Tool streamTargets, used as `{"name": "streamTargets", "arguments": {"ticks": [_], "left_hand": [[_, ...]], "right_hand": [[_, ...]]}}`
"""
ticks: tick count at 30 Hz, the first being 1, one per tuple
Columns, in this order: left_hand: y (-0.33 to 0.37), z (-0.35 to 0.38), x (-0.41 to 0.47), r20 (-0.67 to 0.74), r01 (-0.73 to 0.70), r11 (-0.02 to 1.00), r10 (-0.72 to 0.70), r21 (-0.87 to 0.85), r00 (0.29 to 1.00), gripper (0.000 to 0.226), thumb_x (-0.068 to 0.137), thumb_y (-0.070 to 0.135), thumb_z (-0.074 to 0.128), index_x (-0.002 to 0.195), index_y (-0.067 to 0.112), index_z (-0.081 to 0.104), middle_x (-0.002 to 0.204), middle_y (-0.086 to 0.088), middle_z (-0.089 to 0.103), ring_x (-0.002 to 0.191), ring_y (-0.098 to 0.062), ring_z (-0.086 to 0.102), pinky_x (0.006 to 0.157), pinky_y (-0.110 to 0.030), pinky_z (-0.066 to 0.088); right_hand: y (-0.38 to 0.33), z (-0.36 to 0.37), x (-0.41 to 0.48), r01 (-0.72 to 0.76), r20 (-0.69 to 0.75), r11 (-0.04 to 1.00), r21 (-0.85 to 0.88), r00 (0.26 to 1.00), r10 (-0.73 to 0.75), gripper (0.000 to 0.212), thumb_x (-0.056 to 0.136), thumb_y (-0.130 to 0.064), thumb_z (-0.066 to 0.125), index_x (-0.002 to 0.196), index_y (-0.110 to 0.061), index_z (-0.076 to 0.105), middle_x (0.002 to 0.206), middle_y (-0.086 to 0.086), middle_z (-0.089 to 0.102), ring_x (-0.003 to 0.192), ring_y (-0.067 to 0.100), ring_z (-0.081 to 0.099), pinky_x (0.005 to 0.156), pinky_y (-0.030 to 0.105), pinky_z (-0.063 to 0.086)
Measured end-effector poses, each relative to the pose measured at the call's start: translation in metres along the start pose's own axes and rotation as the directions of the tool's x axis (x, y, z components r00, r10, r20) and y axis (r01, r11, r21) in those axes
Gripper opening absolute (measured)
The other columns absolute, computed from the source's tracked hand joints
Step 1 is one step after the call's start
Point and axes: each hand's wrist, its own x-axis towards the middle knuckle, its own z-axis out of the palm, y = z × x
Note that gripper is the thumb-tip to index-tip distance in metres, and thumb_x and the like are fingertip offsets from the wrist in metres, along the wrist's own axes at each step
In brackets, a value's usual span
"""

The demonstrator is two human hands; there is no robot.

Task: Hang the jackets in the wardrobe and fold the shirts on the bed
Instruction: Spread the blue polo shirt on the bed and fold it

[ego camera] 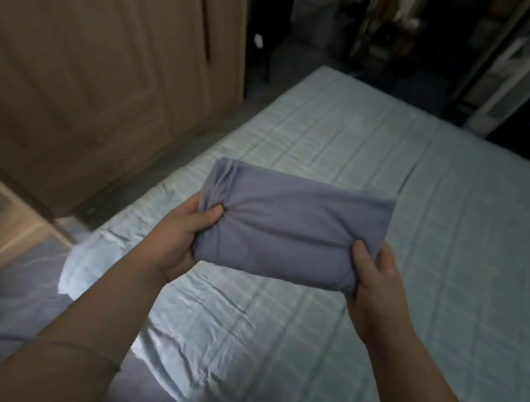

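Thumbs on top, fingers curled beneath: my left hand [178, 239] and right hand [378, 286] pinch the short ends of the folded grey-blue cotton shirt [290, 228], so the layers stay stacked; it hangs clear above the pale blue checked bedsheet [453, 263] (ready, I judge, to be laid flat); the brown wooden wardrobe [89, 54] stands to my left.

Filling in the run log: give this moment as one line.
left hand: grips folded blue-grey shirt | right hand: grips its other end | position: over bed
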Motion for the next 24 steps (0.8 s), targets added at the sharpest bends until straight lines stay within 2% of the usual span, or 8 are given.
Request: {"name": "streamTargets", "arguments": {"ticks": [4, 8, 11, 12, 14, 17, 20, 24], "left_hand": [[0.08, -0.1, -0.07, -0.155, -0.203, 0.979, 0.204, 0.025, 0.967, 0.044, 0.095, 0.013, 0.054, 0.138, 0.014, 0.053, 0.139, -0.013, 0.058, 0.126, -0.03, 0.057, 0.105, -0.045, 0.048], [0.158, -0.22, -0.163, -0.311, -0.347, 0.938, 0.334, 0.016, 0.89, 0.041, 0.091, 0.013, 0.061, 0.131, 0.02, 0.062, 0.136, -0.012, 0.061, 0.124, -0.031, 0.059, 0.095, -0.042, 0.054], [0.206, -0.291, -0.241, -0.388, -0.394, 0.912, 0.405, 0.113, 0.828, 0.054, 0.091, 0.034, 0.068, 0.14, 0.021, 0.053, 0.141, -0.011, 0.057, 0.128, -0.033, 0.056, 0.102, -0.051, 0.047], [0.219, -0.309, -0.264, -0.445, -0.402, 0.9, 0.434, 0.171, 0.783, 0.06, 0.087, 0.042, 0.072, 0.14, 0.022, 0.053, 0.139, -0.01, 0.059, 0.127, -0.033, 0.056, 0.102, -0.052, 0.047], [0.237, -0.339, -0.304, -0.587, -0.405, 0.874, 0.482, 0.269, 0.651, 0.065, 0.077, 0.051, 0.079, 0.133, 0.026, 0.058, 0.132, -0.007, 0.065, 0.121, -0.03, 0.061, 0.101, -0.053, 0.048], [0.25, -0.377, -0.352, -0.726, -0.427, 0.845, 0.509, 0.322, 0.461, 0.054, 0.076, 0.049, 0.078, 0.124, 0.031, 0.064, 0.124, -0.003, 0.07, 0.114, -0.026, 0.066, 0.101, -0.053, 0.048], [0.261, -0.41, -0.385, -0.785, -0.45, 0.829, 0.508, 0.333, 0.354, 0.049, 0.079, 0.044, 0.077, 0.124, 0.03, 0.064, 0.122, -0.002, 0.07, 0.112, -0.024, 0.067, 0.098, -0.048, 0.051], [0.279, -0.447, -0.399, -0.822, -0.448, 0.81, 0.516, 0.378, 0.24, 0.048, 0.082, 0.04, 0.071, 0.126, 0.025, 0.062, 0.118, -0.001, 0.072, 0.108, -0.023, 0.069, 0.084, -0.035, 0.058]], "right_hand": [[0.011, 0.141, -0.014, 0.098, 0.147, 0.993, -0.063, 0.985, -0.088, 0.046, 0.082, -0.055, 0.071, 0.119, -0.029, 0.066, 0.123, 0.004, 0.068, 0.117, 0.027, 0.062, 0.101, 0.047, 0.047], [0.034, 0.302, -0.044, 0.137, 0.36, 0.988, -0.072, 0.927, -0.103, 0.047, 0.086, -0.059, 0.066, 0.126, -0.035, 0.062, 0.126, -0.005, 0.067, 0.118, 0.019, 0.062, 0.103, 0.043, 0.045], [0.049, 0.414, -0.075, 0.13, 0.51, 0.989, -0.063, 0.856, -0.08, 0.047, 0.084, -0.063, 0.066, 0.126, -0.041, 0.062, 0.126, -0.01, 0.067, 0.117, 0.014, 0.063, 0.097, 0.036, 0.05], [0.052, 0.447, -0.086, 0.132, 0.56, 0.989, -0.061, 0.825, -0.075, 0.048, 0.082, -0.065, 0.066, 0.125, -0.044, 0.062, 0.125, -0.012, 0.067, 0.116, 0.012, 0.064, 0.096, 0.034, 0.052], [0.062, 0.505, -0.106, 0.119, 0.637, 0.991, -0.058, 0.769, -0.055, 0.049, 0.078, -0.069, 0.067, 0.122, -0.046, 0.063, 0.123, -0.014, 0.068, 0.115, 0.01, 0.064, 0.092, 0.031, 0.052], [0.082, 0.58, -0.128, 0.082, 0.715, 0.996, -0.039, 0.699, -0.029, 0.05, 0.078, -0.065, 0.07, 0.121, -0.041, 0.065, 0.123, -0.012, 0.069, 0.114, 0.009, 0.064, 0.086, 0.021, 0.053], [0.106, 0.642, -0.14, 0.048, 0.781, 0.997, -0.06, 0.624, 0.017, 0.053, 0.081, -0.061, 0.071, 0.127, -0.036, 0.063, 0.126, -0.008, 0.068, 0.117, 0.014, 0.064, 0.089, 0.027, 0.054], [0.13, 0.709, -0.142, 0.01, 0.857, 0.997, -0.073, 0.511, 0.058, 0.053, 0.085, -0.06, 0.068, 0.131, -0.036, 0.059, 0.13, -0.008, 0.065, 0.119, 0.017, 0.063, 0.095, 0.038, 0.051]]}}
